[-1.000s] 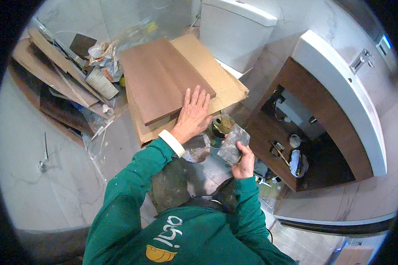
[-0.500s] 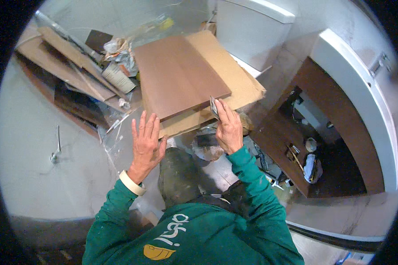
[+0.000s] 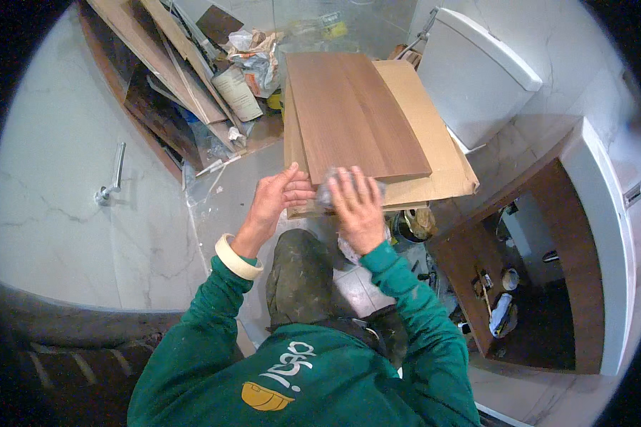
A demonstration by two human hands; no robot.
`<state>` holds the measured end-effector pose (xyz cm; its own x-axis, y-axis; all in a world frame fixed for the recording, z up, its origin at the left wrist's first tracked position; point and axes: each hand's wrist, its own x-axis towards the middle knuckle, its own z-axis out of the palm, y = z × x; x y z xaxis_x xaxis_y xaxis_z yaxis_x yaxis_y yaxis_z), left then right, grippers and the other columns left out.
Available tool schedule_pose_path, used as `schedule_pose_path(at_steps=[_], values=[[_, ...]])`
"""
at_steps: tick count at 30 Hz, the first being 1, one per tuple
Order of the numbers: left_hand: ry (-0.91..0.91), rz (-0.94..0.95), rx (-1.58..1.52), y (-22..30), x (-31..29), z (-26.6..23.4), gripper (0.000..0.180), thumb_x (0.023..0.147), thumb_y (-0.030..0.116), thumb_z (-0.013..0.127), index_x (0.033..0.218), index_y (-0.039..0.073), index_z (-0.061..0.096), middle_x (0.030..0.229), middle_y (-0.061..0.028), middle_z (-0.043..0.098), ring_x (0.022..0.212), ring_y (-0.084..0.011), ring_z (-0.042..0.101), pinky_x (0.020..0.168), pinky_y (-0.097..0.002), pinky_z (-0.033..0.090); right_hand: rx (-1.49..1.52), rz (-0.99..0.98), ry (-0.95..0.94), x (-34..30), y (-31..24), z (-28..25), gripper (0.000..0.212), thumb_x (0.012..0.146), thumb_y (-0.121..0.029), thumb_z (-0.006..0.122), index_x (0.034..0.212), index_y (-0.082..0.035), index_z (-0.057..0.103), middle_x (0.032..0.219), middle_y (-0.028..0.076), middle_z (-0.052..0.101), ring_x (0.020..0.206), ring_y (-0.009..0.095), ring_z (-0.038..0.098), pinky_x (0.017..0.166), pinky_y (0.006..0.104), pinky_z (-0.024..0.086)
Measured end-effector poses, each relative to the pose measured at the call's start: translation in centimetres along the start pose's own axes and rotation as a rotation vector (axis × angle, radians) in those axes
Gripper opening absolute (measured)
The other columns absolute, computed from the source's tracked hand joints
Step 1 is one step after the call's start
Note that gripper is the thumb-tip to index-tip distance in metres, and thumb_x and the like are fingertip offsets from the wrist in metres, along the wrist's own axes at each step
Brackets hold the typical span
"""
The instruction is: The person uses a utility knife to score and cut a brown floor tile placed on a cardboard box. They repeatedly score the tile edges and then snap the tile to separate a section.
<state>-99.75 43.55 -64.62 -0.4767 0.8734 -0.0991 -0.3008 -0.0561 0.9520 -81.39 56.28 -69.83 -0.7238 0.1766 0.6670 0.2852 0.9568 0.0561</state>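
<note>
A brown wood-grain board [image 3: 360, 117] lies flat on a larger sheet of cardboard [image 3: 445, 160] in front of me. My right hand [image 3: 357, 213] holds a grey pad [image 3: 325, 193] at the board's near edge. Its fingers lie over the pad and partly hide it, so its exact kind is unclear. Beside the near left corner, my left hand [image 3: 272, 203] is held with fingers stretched out and nothing in it. A roll of cream tape [image 3: 236, 257] sits around my left wrist.
A white toilet tank [image 3: 473, 75] stands behind on the right. Nearer right is a brown cabinet [image 3: 584, 285] with tools and a cup inside. Long wood offcuts [image 3: 171, 67] lean at the far left beside a crumpled bag [image 3: 260, 60]. A metal handle [image 3: 114, 174] projects at left.
The view has shifted, with the board now appearing farther right. My right hand has moved left along the board's near edge with the grey pad. My left hand has turned its fingers toward the right.
</note>
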Motion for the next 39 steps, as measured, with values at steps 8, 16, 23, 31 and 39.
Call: schedule_pose_path(at_steps=[8, 16, 23, 31, 39], values=[[-0.017, -0.066, -0.038, -0.1, -0.1, -0.4, 0.069, 0.102, 0.054, 0.054, 0.127, -0.010, 0.057, 0.110, -0.0206, 0.070, 0.103, -0.0285, 0.072, 0.090, -0.0369, 0.054, -0.100, 0.081, -0.077, -2.3, 5.8, -2.1, 0.068, 0.083, -0.010, 0.061, 0.150, -0.009, 0.047, 0.161, 0.013, 0.040, 0.150, 0.036, 0.034, 0.121, 0.0575, 0.024], [0.037, -0.061, -0.074, -0.6, 0.1, -0.3, 0.069, 0.102, 0.053, 0.054, 0.135, -0.007, 0.052, 0.109, -0.0197, 0.071, 0.103, -0.0307, 0.072, 0.091, -0.0382, 0.053, 0.046, 0.000, -0.075, 0.1, -2.6, 1.2, 0.069, 0.082, -0.010, 0.061, 0.149, -0.009, 0.048, 0.160, 0.014, 0.041, 0.149, 0.042, 0.033, 0.120, 0.0621, 0.024], [-0.020, -0.077, -0.106, -0.6, 0.1, -0.9, 0.074, 0.101, 0.052, 0.056, 0.140, -0.011, 0.045, 0.112, -0.0217, 0.070, 0.103, -0.0269, 0.071, 0.090, -0.0363, 0.052, -0.132, 0.141, 0.023, -2.2, 7.0, -2.5, 0.079, 0.076, -0.001, 0.061, 0.153, -0.009, 0.043, 0.161, 0.015, 0.040, 0.152, 0.036, 0.030, 0.121, 0.0601, 0.021], [0.070, 0.330, 0.208, -0.8, -6.3, 2.9, 0.045, 0.090, 0.016, 0.077, 0.125, -0.002, 0.057, 0.121, -0.0170, 0.070, 0.110, -0.0246, 0.069, 0.097, -0.0375, 0.054, 0.844, 0.797, 0.433, -5.1, -2.0, -10.9, 0.039, 0.101, -0.004, 0.055, 0.139, 0.003, 0.058, 0.138, 0.016, 0.063, 0.126, 0.026, 0.059, 0.109, 0.0375, 0.043], [-0.185, 0.443, 0.262, -4.5, -7.6, 8.1, 0.058, 0.077, 0.011, 0.088, 0.124, -0.003, 0.056, 0.143, -0.0184, 0.056, 0.127, -0.0239, 0.057, 0.106, -0.0394, 0.048, 0.910, 0.683, 0.135, -3.8, -8.4, -8.1, 0.069, 0.092, -0.012, 0.070, 0.153, 0.003, 0.041, 0.158, 0.021, 0.042, 0.148, 0.032, 0.038, 0.118, 0.0412, 0.034]])
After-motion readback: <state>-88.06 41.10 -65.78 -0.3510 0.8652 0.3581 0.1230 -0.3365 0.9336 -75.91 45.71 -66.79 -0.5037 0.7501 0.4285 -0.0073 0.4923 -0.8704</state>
